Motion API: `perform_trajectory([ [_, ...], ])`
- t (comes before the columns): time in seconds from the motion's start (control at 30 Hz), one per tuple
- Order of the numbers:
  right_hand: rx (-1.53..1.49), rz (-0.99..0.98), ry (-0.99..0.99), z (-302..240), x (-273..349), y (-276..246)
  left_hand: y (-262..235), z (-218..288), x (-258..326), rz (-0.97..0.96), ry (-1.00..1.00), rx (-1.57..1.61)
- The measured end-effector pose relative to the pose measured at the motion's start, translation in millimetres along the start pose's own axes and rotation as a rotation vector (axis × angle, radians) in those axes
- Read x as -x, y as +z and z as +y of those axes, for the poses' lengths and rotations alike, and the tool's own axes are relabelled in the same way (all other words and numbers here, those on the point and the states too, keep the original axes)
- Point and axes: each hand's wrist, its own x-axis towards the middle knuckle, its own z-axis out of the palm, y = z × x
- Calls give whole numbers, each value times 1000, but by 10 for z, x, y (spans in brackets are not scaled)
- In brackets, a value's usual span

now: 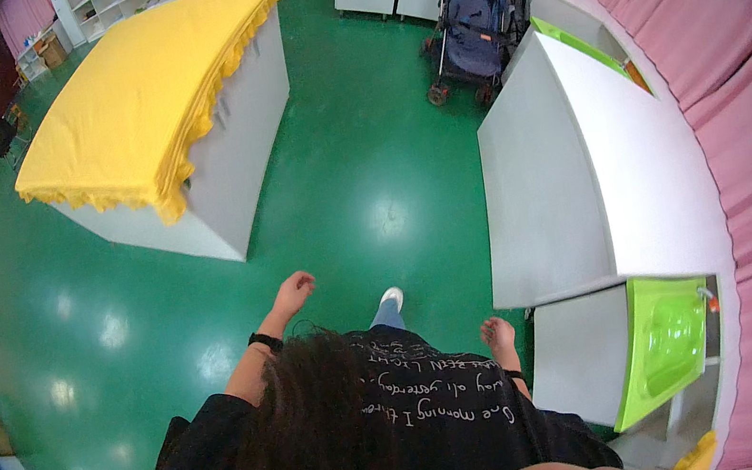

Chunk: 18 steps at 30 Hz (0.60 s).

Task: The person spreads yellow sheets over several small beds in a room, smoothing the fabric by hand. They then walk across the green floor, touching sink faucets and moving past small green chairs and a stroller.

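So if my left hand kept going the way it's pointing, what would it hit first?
Nothing close: the left hand points ahead over green floor. Far along that line stands the pram, though depth is hard to judge.

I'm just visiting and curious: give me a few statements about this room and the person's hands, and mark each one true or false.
1. Both hands are empty. True: the left hand and the right hand hold nothing and hang over the green floor.
2. A yellow cloth covers the white counter on the left. True: the yellow cloth drapes over its top, fringe hanging down the side.
3. The stroller is red. False: the stroller is dark blue.
4. The right hand rests on the white cabinet. False: it is beside the white cabinet, not touching it.
5. The curtains are blue. False: the curtains are pink.
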Motion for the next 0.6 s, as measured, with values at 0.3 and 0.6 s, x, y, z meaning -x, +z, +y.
perform_trajectory([
  [0.3, 260, -156, -90, -1976, -1882, 1210, 13, 688, -2090, 61, -87, -27],
  [0.6, 362, -476, -152, -3373, -3231, 3319, -347, 587, -3813, 179, -200, 4],
])
